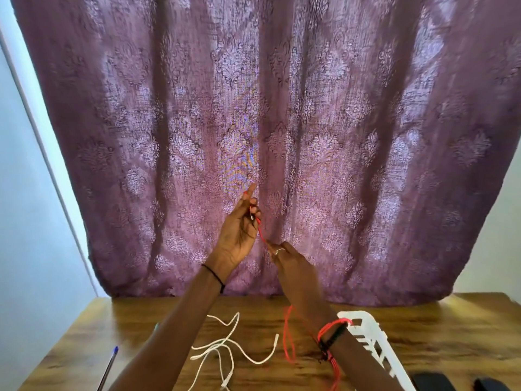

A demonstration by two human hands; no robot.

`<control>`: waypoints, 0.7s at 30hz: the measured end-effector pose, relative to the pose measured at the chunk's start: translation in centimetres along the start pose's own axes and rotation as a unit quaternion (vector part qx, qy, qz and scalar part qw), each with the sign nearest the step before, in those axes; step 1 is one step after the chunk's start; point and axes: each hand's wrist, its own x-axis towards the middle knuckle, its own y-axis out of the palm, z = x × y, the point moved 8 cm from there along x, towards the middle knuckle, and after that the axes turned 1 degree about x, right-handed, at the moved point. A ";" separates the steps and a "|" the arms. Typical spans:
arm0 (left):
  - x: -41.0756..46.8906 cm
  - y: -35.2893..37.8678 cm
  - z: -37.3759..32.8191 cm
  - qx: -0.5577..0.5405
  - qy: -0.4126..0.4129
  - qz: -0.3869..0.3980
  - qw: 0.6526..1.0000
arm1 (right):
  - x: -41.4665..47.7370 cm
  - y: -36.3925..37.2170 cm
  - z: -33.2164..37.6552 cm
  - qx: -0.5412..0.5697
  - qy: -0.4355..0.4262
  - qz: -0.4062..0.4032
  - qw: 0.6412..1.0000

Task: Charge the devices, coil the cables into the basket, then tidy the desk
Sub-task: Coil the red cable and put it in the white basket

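Both hands are raised in front of the purple curtain, above the wooden desk (439,331). My left hand (239,232) pinches the plug end of a thin red cable (289,342) between its fingertips. A short way down the same cable, my right hand (287,256) grips it, and the rest hangs in a loop under my right forearm to the desk. A white cable (225,344) lies loose and tangled on the desk below my arms. The white slotted basket (372,337) stands at the right, partly behind my right wrist.
A blue-capped pen (108,368) lies near the desk's left edge. Two dark devices (431,383) sit at the bottom right corner, cut off by the frame. The purple curtain (282,122) hangs right behind the desk, a pale wall at left.
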 end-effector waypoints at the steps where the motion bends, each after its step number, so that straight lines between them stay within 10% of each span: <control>1: -0.2 0.1 0.2 0.053 0.005 -0.006 0.999 | -0.1 0.1 0.3 -0.020 -0.005 0.015 1.000; 11: -2.0 1.4 -0.5 0.530 0.130 -0.003 0.838 | -0.1 -1.1 1.0 -0.068 -0.024 0.018 0.997; 17: -3.0 2.1 0.3 0.812 0.179 0.069 0.551 | 0.7 -0.9 0.5 -0.004 -0.042 0.022 0.999; 21: -2.8 0.5 0.4 0.803 0.117 0.087 0.578 | 1.3 -2.9 0.3 0.029 -0.079 -0.040 0.996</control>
